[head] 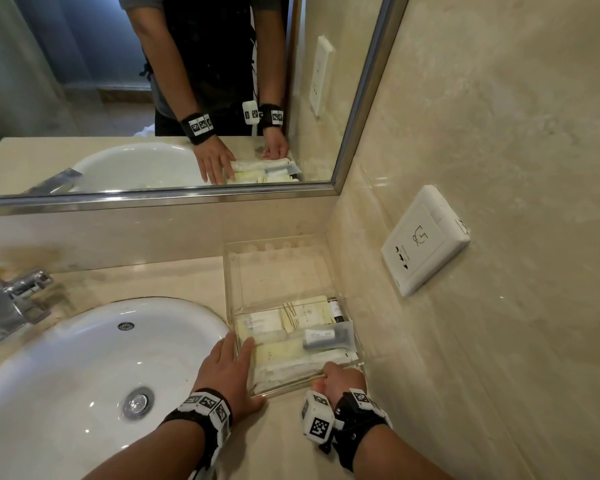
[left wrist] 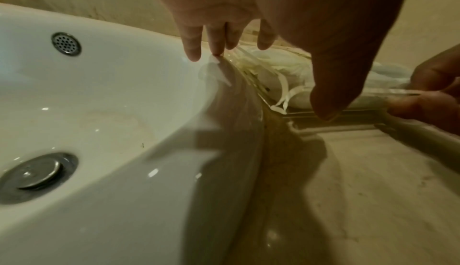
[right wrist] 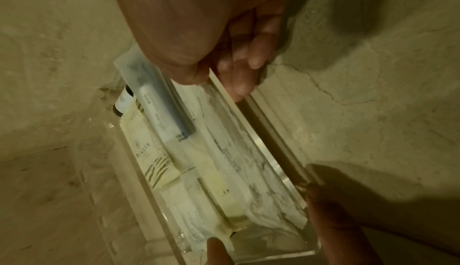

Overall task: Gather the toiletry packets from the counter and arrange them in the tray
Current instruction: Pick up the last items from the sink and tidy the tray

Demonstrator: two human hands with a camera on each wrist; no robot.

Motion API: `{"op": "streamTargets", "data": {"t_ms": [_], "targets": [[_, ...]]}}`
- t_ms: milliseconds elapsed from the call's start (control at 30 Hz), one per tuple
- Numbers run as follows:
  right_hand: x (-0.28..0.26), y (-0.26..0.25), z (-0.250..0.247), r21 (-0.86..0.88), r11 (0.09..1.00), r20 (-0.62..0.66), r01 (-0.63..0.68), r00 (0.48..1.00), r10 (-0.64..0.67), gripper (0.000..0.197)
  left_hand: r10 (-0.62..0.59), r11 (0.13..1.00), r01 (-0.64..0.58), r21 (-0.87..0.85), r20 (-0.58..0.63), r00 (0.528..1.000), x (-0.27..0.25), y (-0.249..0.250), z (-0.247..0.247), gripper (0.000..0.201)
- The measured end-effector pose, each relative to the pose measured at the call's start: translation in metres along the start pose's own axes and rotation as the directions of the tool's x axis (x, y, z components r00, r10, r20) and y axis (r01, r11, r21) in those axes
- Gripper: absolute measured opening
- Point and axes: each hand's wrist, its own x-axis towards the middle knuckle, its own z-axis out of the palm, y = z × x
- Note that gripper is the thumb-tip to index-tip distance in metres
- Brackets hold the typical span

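A clear acrylic tray [head: 277,275] stands on the counter between the sink and the right wall. Several toiletry packets [head: 281,353] lie flat in its near half, with a grey tube packet [head: 326,337] and a small dark bottle [head: 335,309] among them. My left hand [head: 236,355] lies with straight fingers [left wrist: 191,47] against the tray's left wall [left wrist: 256,84], thumb at the near corner. My right hand [head: 329,372] grips the tray's near wall [right wrist: 273,129], thumb inside on the packets [right wrist: 224,171] and fingers [right wrist: 239,84] outside. The tray's far half is bare.
The white sink [head: 84,368] lies left of the tray, with a chrome faucet [head: 11,299] at its far left. A mirror [head: 153,98] runs along the back wall. The stone side wall with a white socket plate [head: 426,240] stands close on the tray's right.
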Motion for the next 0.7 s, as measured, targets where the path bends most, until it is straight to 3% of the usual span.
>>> {"op": "streamTargets", "data": {"t_ms": [400, 700], "targets": [[0.007, -0.009, 0.001, -0.02, 0.999, 0.008, -0.032, 0.999, 0.032, 0.026, 0.016, 1.0, -0.016, -0.006, 0.028, 0.999, 0.001, 0.0, -0.011, 0.115], [0.005, -0.02, 0.012, 0.009, 1.0, 0.035, -0.024, 0.999, 0.024, 0.031, 0.045, 0.998, -0.044, 0.04, -0.021, 0.999, 0.006, -0.002, -0.023, 0.105]]}}
